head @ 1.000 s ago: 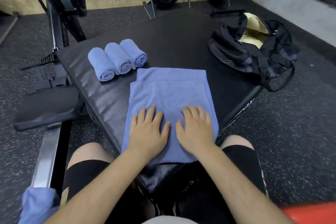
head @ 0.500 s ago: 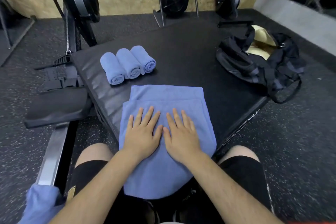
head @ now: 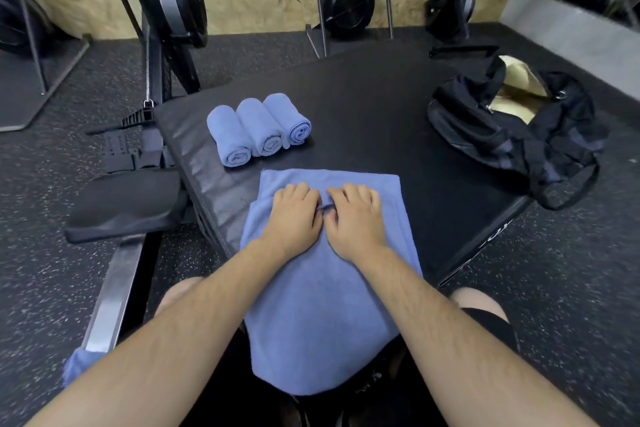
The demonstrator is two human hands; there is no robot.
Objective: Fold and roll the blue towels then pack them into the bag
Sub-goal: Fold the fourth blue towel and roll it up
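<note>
Since half a second ago, our hands have slid forward from the middle of the folded blue terry-cloth towel (head: 322,322) to the far edge of its upper layer, and the flat fingers have curled. Our left hand (head: 292,215) and right hand (head: 356,218) sit side by side, nearly touching, knuckles up. Each pinches that edge, and a small ridge of cloth is raised between them.

The towel lies on the near corner of the black padded platform (head: 363,97), its near end hanging onto our lap. Three rolled blue towels (head: 258,130) lie touching one another further back on the left. The open black fabric gym bag (head: 512,135) sits at the right corner, well apart.

We judge the rolling of this towel is just starting. Next we would tuck the edge tight and roll it towards us, hands level, so the roll does not skew.
</note>
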